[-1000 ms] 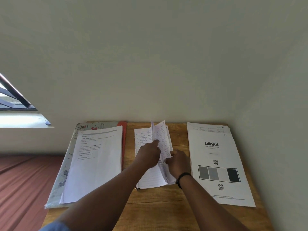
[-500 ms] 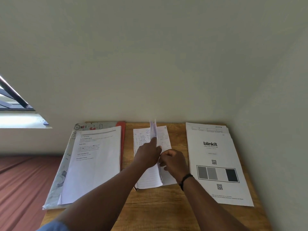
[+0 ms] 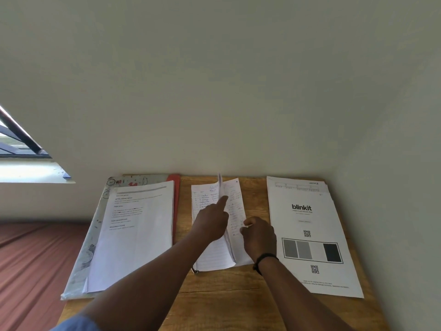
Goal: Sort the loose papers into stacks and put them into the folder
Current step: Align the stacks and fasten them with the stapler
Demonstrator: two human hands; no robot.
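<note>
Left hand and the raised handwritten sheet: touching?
Touching. The head view shows the left hand with its index finger laid along the raised handwritten sheet, holding it up on edge over the middle stack; no gap shows between them.

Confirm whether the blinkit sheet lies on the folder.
No: the blinkit sheet lies on the bare wooden table, far right of the folder.

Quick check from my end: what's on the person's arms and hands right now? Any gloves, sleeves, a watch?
No gloves: both the left hand and the right hand are bare, and so are the forearms. A thin black band circles the right wrist; no watch face shows on it. A bit of blue sleeve shows at the upper left arm, at the bottom edge of the view.
</note>
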